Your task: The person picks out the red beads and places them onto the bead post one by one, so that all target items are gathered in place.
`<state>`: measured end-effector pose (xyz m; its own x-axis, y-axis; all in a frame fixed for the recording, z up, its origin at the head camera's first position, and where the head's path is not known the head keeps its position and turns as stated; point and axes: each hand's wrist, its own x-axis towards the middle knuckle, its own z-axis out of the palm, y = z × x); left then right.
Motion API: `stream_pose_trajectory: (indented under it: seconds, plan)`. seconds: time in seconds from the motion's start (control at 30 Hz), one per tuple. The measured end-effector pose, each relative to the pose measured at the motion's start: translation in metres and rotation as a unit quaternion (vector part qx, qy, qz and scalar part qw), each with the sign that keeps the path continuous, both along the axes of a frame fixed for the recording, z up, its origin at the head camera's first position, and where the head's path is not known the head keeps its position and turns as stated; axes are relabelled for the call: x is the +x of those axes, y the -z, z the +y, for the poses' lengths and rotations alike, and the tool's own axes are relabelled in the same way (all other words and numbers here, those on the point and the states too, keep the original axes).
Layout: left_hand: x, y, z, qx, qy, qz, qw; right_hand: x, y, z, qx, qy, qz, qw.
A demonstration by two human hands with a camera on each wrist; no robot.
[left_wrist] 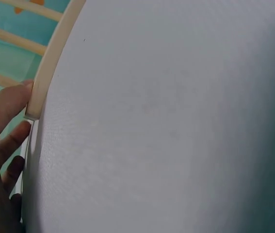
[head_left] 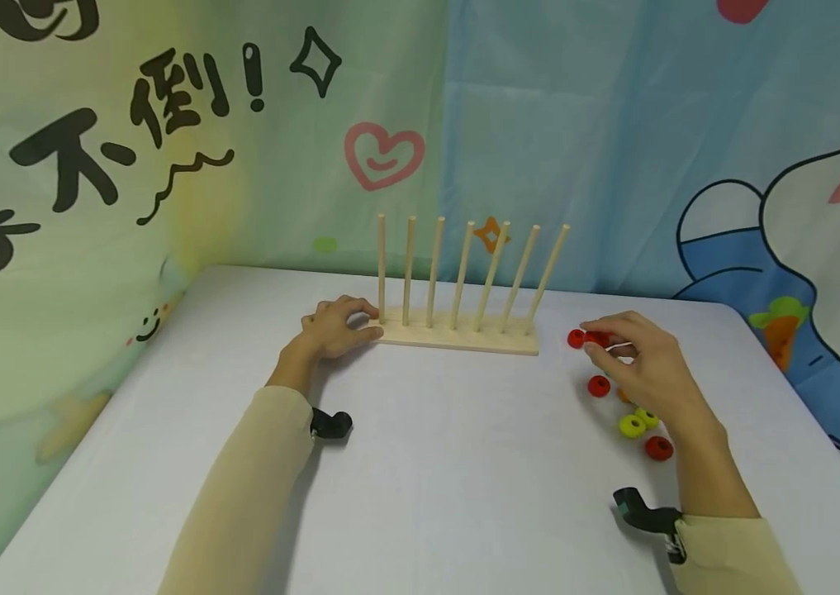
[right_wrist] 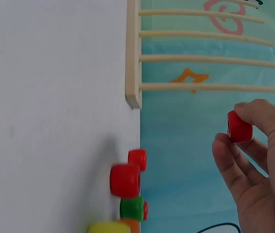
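Observation:
A pale wooden peg stand (head_left: 457, 335) with a row of several upright dowels stands toward the back of the table. My left hand (head_left: 334, 329) grips the left end of its base, thumb at the front and fingers round the end. Between thumb and fingertips, my right hand (head_left: 643, 355) pinches a red bead (right_wrist: 240, 127), raised above the tabletop to the right of the stand. Below that hand lie loose beads: a red one (head_left: 599, 386), yellow ones (head_left: 632, 426) and another red one (head_left: 659, 449). A green bead (right_wrist: 131, 208) shows in the right wrist view.
The white table (head_left: 420, 479) runs back to a printed cloth backdrop (head_left: 538, 149). One more red bead (head_left: 576, 339) sits just left of the right fingertips. An orange bead (head_left: 624, 396) is partly hidden by the right hand. Black camera mounts (head_left: 332, 425) stick out from both wrists.

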<state>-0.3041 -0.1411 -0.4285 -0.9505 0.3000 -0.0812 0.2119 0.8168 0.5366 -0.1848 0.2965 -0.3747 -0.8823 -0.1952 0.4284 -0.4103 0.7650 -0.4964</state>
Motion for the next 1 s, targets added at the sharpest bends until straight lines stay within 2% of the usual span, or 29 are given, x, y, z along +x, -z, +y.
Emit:
stream_pose_trajectory:
  seconds: [0.23, 0.5, 0.73, 1.0]
  plan:
    - [0.001, -0.002, 0.0, 0.0, -0.002, -0.004, 1.0, -0.007, 0.002, -0.014, -0.018, -0.022, -0.001, 1.0]
    - [0.0, -0.001, 0.001, -0.001, 0.001, -0.007, 1.0, -0.011, 0.01, -0.028, -0.016, -0.036, 0.0, 0.999]
    - [0.0, 0.0, 0.0, -0.004, -0.001, -0.001, 1.0, -0.014, 0.011, -0.046, -0.035, -0.071, -0.012, 0.997]
    - [0.0, -0.002, -0.001, -0.013, 0.002, -0.005, 0.9999, -0.023, 0.009, -0.065, -0.045, -0.102, 0.011, 0.994]
